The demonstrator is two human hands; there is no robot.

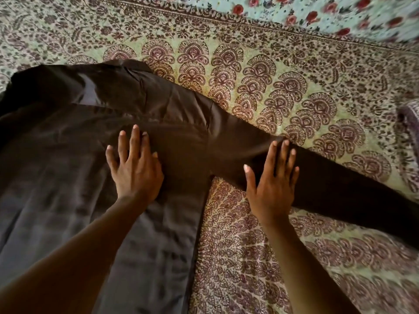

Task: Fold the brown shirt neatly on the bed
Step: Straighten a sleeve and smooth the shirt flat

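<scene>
The brown shirt [68,155] lies spread flat on the bed, its body filling the left half of the view and one long sleeve [340,184] stretched out to the right. My left hand [133,166] presses flat on the shirt's body near the armpit, fingers straight and spread. My right hand [272,177] rests flat on the sleeve close to where it joins the body, fingers straight. The collar end lies at the far left, partly in shadow.
The bed is covered by a cream sheet with a dark maroon floral print [249,245]. A light blue cloth with red roses [340,14] lies along the far edge. A dark patterned bundle [410,118] sits at the right edge.
</scene>
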